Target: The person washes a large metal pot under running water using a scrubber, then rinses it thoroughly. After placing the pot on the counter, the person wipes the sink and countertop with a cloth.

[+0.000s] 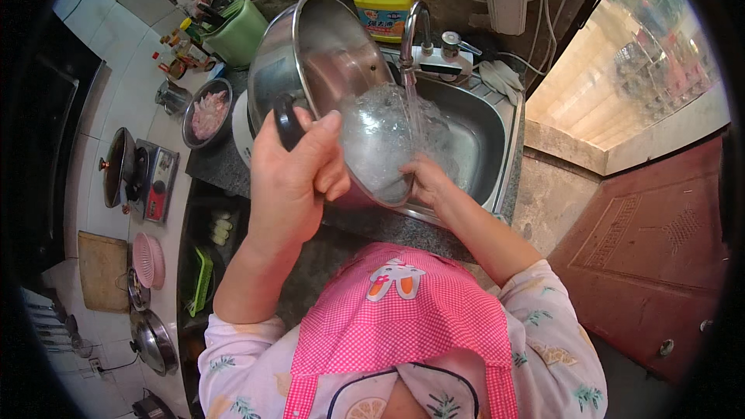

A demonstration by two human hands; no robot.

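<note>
A wide, deep metal pan (337,46) is tilted over the left part of the sink, its inside facing the tap. My left hand (302,163) is closed around its black handle (288,122). Water streams from the curved metal tap (414,29) and spreads in a glossy, splashing sheet (378,139) in the low part of the pan. My right hand (428,180) grips the pan's lower right edge beside the stream; some of its fingers are hidden by the rim and water. Below the pan, the steel sink basin (477,151) is partly covered.
A yellow detergent jug (384,6) stands behind the sink. A white cloth (500,78) lies at its right corner. To the left are a bowl of raw meat (208,113), a green utensil holder (236,32) and a small stove (160,180). A red door (646,244) stands at right.
</note>
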